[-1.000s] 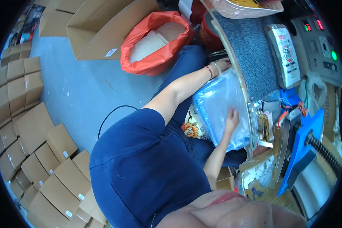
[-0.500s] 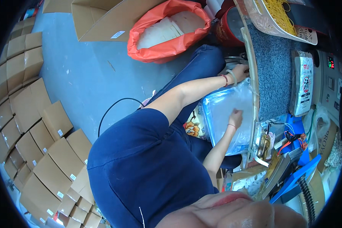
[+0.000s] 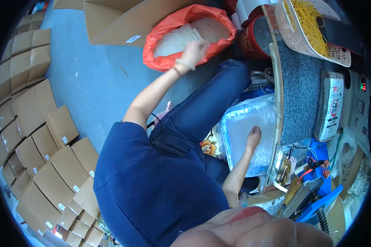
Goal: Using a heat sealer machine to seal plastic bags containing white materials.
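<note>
My left hand [image 3: 193,50] reaches out over the open orange bag [image 3: 158,49] on the floor, at the white flat sheets [image 3: 175,39] inside it. The hand is blurred, so its grip is unclear. My right hand [image 3: 253,136] is curled, its fingers closed on a clear plastic bag [image 3: 245,119]. The plastic bag lies on my lap against the table edge. My jeans-clad legs run up towards the bag.
Rows of small folded cardboard boxes [image 3: 37,136] line the floor at left. A large open carton [image 3: 123,20] stands beyond the orange bag. The grey-topped table [image 3: 301,94] at right carries a basket of yellow rubber bands [image 3: 307,22], a white packet [image 3: 329,107] and a machine with lights [image 3: 360,99].
My left hand has let go of the plastic bag's top edge and swung away to the orange bag. My right hand stays on the plastic bag.
</note>
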